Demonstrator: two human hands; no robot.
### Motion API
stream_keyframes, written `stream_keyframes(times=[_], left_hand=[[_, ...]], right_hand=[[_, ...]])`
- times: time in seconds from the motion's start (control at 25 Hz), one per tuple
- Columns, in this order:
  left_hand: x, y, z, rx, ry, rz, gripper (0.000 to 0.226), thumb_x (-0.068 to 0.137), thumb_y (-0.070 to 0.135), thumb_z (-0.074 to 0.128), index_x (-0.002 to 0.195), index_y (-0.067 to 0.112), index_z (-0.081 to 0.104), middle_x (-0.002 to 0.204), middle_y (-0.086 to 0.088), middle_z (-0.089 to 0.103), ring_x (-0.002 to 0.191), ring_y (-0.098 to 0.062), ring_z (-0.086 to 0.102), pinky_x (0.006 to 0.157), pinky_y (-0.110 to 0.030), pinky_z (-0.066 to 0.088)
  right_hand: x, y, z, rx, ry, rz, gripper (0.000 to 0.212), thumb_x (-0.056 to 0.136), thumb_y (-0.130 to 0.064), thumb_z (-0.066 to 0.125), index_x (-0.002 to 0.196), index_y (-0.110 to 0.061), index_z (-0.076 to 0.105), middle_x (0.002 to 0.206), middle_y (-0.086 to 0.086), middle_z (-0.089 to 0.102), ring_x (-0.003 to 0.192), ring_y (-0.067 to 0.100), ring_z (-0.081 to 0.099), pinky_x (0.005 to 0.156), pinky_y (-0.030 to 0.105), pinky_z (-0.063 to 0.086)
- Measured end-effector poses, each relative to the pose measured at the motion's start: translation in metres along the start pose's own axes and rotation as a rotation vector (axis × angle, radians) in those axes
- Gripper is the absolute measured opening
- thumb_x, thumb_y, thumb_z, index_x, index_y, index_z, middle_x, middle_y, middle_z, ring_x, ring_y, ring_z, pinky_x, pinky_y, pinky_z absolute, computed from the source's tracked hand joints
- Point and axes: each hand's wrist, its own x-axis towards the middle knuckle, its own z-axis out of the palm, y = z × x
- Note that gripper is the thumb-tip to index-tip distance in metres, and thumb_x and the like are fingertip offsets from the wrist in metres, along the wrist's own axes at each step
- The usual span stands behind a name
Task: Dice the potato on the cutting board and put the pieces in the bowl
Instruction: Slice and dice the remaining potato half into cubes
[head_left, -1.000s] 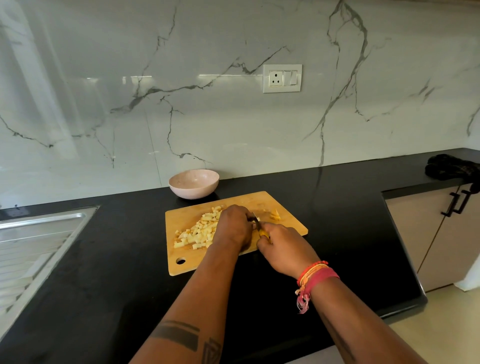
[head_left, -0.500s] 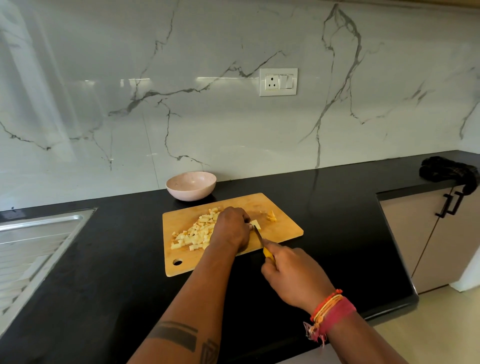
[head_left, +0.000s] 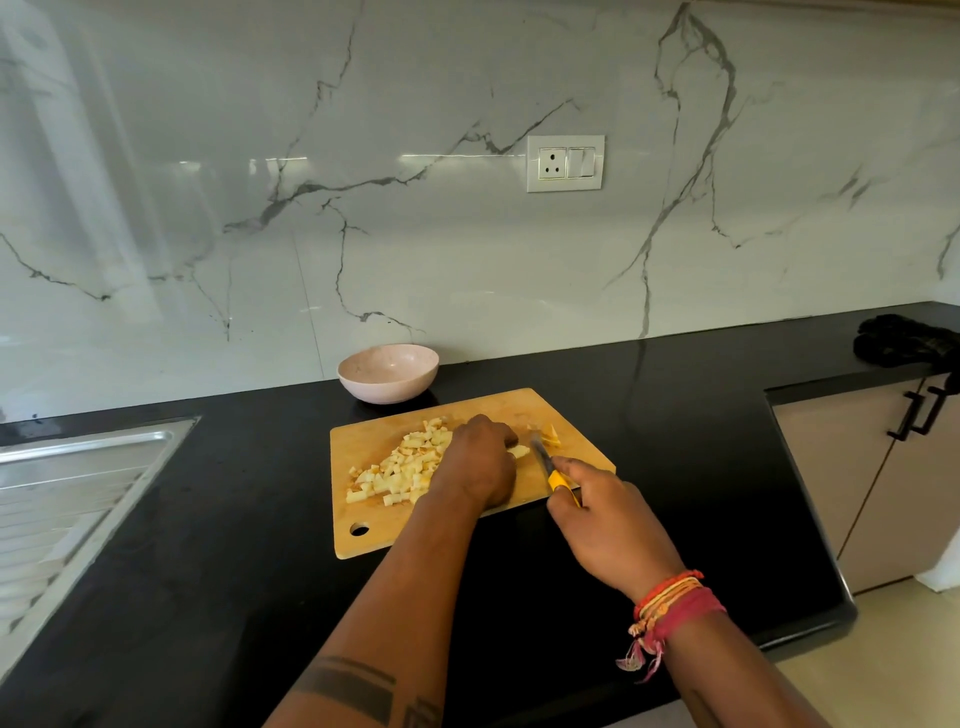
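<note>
Most of the pale yellow potato lay diced on the wooden cutting board. The left hand curled over the last piece; the right hand gripped a yellow-handled knife. The pink round bowl held nothing yet.

I count one wooden cutting board and one pink bowl beyond its far edge. I see one knife with a yellow handle. There are two hands, the left hand and the right hand. The potato cubes on the left are too many to count.
</note>
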Motion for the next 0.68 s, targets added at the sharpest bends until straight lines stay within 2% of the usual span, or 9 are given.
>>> stream_keyframes(times=[0.16,0.4,0.68], left_hand=[[-0.001,-0.007,-0.003,-0.068,-0.001,0.033,0.047,0.095,0.004,0.059,0.138,0.024,0.062,0.137,0.001,0.059,0.125,-0.019,0.054,0.11,-0.032,0.045],[0.001,-0.01,-0.003,-0.079,0.017,0.01,0.037,0.096,0.027,0.069,0.133,0.022,0.067,0.133,0.0,0.063,0.12,-0.018,0.059,0.106,-0.032,0.046],[0.002,-0.01,-0.002,-0.087,0.042,0.002,0.032,0.096,0.025,0.069,0.128,0.023,0.07,0.129,0.0,0.064,0.116,-0.017,0.06,0.101,-0.029,0.048]], right_hand=[[0.005,0.0,-0.003,-0.06,-0.032,0.011,0.05,0.106,-0.033,0.049,0.156,-0.027,0.044,0.067,-0.01,0.055,0.044,0.006,0.046,0.041,0.019,0.031],[0.006,-0.01,0.005,-0.199,-0.11,-0.066,0.049,0.106,-0.035,0.046,0.155,-0.03,0.044,0.075,-0.008,0.06,0.053,0.007,0.052,0.042,0.019,0.033],[0.011,-0.01,0.002,-0.167,-0.125,-0.057,0.049,0.107,-0.035,0.045,0.156,-0.03,0.042,0.074,-0.008,0.058,0.053,0.007,0.051,0.042,0.019,0.034]])
